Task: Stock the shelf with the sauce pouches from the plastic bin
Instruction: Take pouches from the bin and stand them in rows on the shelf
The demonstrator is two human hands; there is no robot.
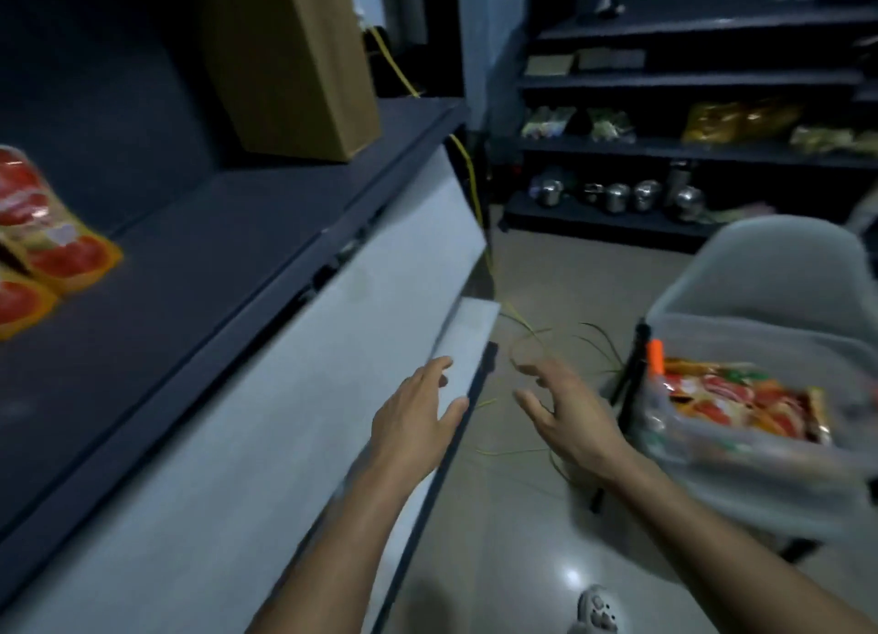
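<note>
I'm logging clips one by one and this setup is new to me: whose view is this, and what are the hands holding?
The one picture comes from a camera worn on a person's head, looking down at their own bare hands. The left hand and the right hand are both open and hold nothing. Red-and-yellow sauce pouches lie on the dark shelf at left, a brown cardboard box further along it. More such pouches sit in the clear plastic bin at right.

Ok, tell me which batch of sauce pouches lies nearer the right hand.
The sauce pouches in the plastic bin, just right of the right hand. The other pouches sit on the dark shelf at far left, beyond the left hand.
</note>
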